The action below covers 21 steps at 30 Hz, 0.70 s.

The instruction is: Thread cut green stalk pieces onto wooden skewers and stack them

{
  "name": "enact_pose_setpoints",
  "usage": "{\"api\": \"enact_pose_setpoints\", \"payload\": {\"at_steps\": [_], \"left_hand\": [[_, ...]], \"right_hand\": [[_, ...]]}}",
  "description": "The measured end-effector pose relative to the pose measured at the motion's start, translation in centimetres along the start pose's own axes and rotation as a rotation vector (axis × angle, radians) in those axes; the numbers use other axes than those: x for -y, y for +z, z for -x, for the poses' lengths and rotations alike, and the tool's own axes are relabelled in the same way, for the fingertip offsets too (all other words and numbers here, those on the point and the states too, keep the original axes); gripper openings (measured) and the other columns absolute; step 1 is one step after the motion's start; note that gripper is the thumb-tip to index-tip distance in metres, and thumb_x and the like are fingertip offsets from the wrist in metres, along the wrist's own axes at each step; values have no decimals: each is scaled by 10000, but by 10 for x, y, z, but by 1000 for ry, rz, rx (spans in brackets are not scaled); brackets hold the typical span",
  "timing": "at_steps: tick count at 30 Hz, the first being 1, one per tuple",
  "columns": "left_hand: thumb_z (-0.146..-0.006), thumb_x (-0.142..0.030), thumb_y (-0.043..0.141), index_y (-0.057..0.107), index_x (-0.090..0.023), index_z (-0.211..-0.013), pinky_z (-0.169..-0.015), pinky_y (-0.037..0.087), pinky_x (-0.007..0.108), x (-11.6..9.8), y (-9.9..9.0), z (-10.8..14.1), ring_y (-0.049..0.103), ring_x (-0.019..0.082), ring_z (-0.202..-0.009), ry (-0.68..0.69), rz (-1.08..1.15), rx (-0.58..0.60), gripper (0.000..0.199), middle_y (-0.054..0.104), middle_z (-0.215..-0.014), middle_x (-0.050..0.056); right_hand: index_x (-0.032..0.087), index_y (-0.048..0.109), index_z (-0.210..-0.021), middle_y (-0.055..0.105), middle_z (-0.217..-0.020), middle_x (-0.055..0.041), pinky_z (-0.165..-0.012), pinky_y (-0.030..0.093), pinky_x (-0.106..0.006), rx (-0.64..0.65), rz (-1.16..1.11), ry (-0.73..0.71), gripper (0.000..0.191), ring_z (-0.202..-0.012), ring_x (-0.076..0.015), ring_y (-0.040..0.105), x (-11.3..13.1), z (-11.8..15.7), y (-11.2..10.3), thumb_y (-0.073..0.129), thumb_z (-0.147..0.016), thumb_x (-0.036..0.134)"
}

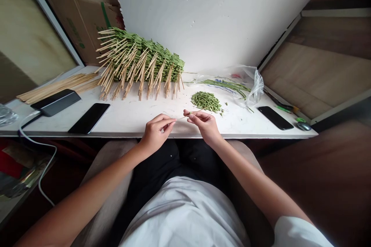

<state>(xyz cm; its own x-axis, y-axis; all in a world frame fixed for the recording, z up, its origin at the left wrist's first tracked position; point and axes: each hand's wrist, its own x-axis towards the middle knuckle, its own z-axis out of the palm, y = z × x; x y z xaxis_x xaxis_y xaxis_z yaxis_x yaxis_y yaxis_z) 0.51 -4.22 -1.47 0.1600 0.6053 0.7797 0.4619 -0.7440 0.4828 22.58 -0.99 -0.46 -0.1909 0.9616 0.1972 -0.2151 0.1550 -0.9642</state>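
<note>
A thin wooden skewer (181, 118) is pinched in my left hand (156, 130), close above the table's front edge. It reaches across to my right hand (205, 124), whose thumb and fingers are closed on a small green bean piece (190, 113) at the skewer's other end. Fingers partly hide how far the skewer goes through the piece. Just behind my right hand lies a pile of cut bean pieces (206, 101). Farther back on the left is a large stack of filled bean skewers (145, 58), their bare stick ends pointing towards me.
Loose bare skewers (58, 85) lie at the left, behind a dark box-shaped device (56, 102) with a white cable (43, 142). One phone (89, 119) is on the left, another phone (275, 117) on the right. Long uncut beans (226, 84) rest on a clear plastic bag (255, 83).
</note>
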Motion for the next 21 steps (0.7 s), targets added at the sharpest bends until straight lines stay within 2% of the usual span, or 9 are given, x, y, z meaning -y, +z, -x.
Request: {"api": "enact_pose_setpoints", "payload": {"at_steps": [3, 6, 9, 10, 12, 13, 15, 17, 21], "left_hand": [[-1053, -191, 659, 821, -193, -1137, -613, 480, 258, -2, 2, 1, 537, 107, -620, -15, 15, 12, 183, 732, -920, 57], [-1048, -196, 666, 819, -187, -1126, -607, 471, 261, 0, 2, 1, 518, 107, -612, -35, 11, 11, 172, 737, -928, 59], [-1045, -211, 671, 818, -177, -1099, -618, 479, 272, 7, 0, 1, 534, 120, -632, -59, -13, -1, 160, 743, -932, 70], [-1046, -215, 670, 818, -174, -1096, -623, 481, 274, 10, -1, 1, 543, 125, -643, -64, -26, -5, 162, 744, -931, 72], [-1047, -213, 664, 817, -169, -1101, -629, 480, 275, 16, -2, 1, 548, 128, -656, -72, -54, -13, 168, 745, -934, 73], [-1045, -207, 663, 816, -165, -1104, -631, 478, 273, 19, -3, 1, 546, 127, -658, -75, -66, -17, 169, 745, -936, 72], [-1039, -198, 667, 813, -159, -1105, -635, 477, 270, 22, -3, 1, 542, 122, -657, -83, -82, -23, 165, 744, -944, 69], [-1036, -198, 670, 813, -157, -1098, -641, 479, 269, 24, -3, 2, 542, 120, -654, -89, -91, -26, 161, 744, -951, 67], [-1041, -210, 664, 812, -164, -1106, -672, 495, 277, 24, -2, 4, 563, 125, -673, -98, -105, -10, 168, 748, -963, 70]], "right_hand": [[269, 842, -827, 852, -1082, -49, -1176, 544, -435, 55, 5, -4, 264, -1324, -310, 716, 2, 3, 6, 929, -799, 516], [279, 854, -874, 853, -1084, -49, -1188, 526, -456, 91, 47, -6, 275, -1324, -308, 712, 6, -1, 4, 934, -786, 527], [296, 862, -991, 827, -1217, -64, -1095, 570, -469, 96, 183, -39, 353, -1276, -310, 720, 15, -13, -17, 913, -789, 581], [305, 862, -1019, 819, -1237, -70, -1046, 583, -467, 59, 249, -66, 377, -1252, -311, 722, 17, -18, -27, 889, -804, 613], [314, 868, -993, 821, -1194, -71, -990, 573, -468, -32, 460, -153, 361, -1186, -316, 718, 20, -27, -48, 852, -836, 639], [322, 869, -999, 828, -1134, -69, -994, 556, -484, -31, 569, -197, 348, -1154, -322, 700, 19, -30, -57, 864, -830, 626], [330, 872, -958, 827, -991, -64, -1025, 516, -517, 36, 709, -268, 292, -1079, -327, 662, 13, -34, -68, 873, -834, 595], [327, 873, -919, 807, -898, -72, -1037, 488, -535, 102, 798, -333, 251, -1010, -323, 630, 2, -34, -69, 844, -873, 572], [267, 879, -964, 783, -901, -125, -984, 489, -525, 144, 1033, -429, 274, -1010, -335, 595, -18, -32, -57, 753, -967, 510]]}}
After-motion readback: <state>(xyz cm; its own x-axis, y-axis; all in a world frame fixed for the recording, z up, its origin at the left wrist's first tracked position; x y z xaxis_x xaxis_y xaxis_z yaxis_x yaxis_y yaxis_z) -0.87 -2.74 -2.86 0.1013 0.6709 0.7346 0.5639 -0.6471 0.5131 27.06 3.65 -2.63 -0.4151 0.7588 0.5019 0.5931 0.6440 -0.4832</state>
